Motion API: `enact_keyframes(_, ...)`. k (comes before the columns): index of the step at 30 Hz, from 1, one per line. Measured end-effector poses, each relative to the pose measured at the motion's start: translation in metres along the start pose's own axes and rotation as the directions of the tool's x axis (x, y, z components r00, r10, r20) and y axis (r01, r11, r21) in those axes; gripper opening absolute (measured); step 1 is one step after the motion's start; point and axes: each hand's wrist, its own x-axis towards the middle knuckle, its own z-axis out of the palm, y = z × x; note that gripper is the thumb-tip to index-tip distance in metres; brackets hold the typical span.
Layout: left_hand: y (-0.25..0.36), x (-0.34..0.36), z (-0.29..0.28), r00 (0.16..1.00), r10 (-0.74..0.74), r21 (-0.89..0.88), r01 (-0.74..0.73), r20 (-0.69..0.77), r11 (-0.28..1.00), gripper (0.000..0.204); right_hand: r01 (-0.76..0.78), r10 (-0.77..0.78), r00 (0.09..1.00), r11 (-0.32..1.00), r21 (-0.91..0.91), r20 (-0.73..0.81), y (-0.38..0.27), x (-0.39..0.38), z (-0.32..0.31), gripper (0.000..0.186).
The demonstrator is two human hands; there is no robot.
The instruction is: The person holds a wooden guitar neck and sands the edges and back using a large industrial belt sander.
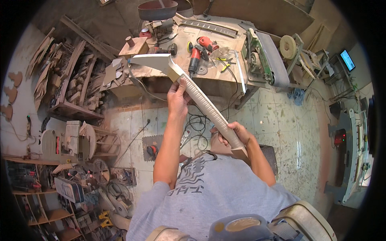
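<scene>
A long pale piece, which looks like carved wood, slants across the middle of the view from upper left to lower right. Close-set ridges run along its shaft point(204, 103), and its broad, curved far end point(152, 61) reaches over the edge of the workbench. My left hand point(179, 96) is closed around the shaft just below the curved end, thumb on top. Toward the near end, my right hand point(237, 134) grips the same piece; its thumb lies on the ridges and some fingers pass underneath, partly hidden.
On the workbench point(183, 40) lie a red-and-black angle grinder point(194, 59), a second red power tool point(207, 43) and yellow-handled pliers point(224, 66). A belt sander point(271, 56) stands at its right. Racks of wood offcuts point(78, 80) fill the left. Cables point(197, 124) loop on the floor.
</scene>
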Motion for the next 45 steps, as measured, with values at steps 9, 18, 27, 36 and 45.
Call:
enact_keyframes(9, -0.005, 0.003, -0.016, 0.996, 0.022, -0.026, -0.024, -0.092, 0.999, 0.039, -0.002, 0.002, 1.000, 1.000, -0.019, 0.030, -0.010, 0.002, 0.004, 0.076)
enact_keyframes(18, -0.015, 0.002, -0.018, 0.998, 0.022, -0.111, -0.028, -0.059, 0.993, 0.035, 0.016, -0.020, 0.996, 0.999, 0.042, 0.082, -0.009, -0.003, 0.006, 0.067)
enact_keyframes(27, -0.051, -0.070, 0.038, 0.954, -0.223, -0.280, 0.274, 0.201, 0.920, 0.073, 0.069, -0.074, 0.996, 0.994, 0.088, 0.059, -0.013, -0.002, 0.004, 0.057)
enact_keyframes(36, -0.063, -0.060, 0.029, 0.973, -0.188, -0.390, 0.225, 0.131, 0.893, 0.071, 0.086, -0.088, 0.995, 0.995, -0.048, -0.044, 0.005, 0.018, -0.012, 0.055)
enact_keyframes(45, -0.057, -0.043, 0.018, 0.992, -0.126, -0.361, 0.127, 0.024, 0.924, 0.072, 0.050, -0.123, 0.959, 0.960, -0.276, -0.256, 0.012, 0.021, -0.049, 0.055)
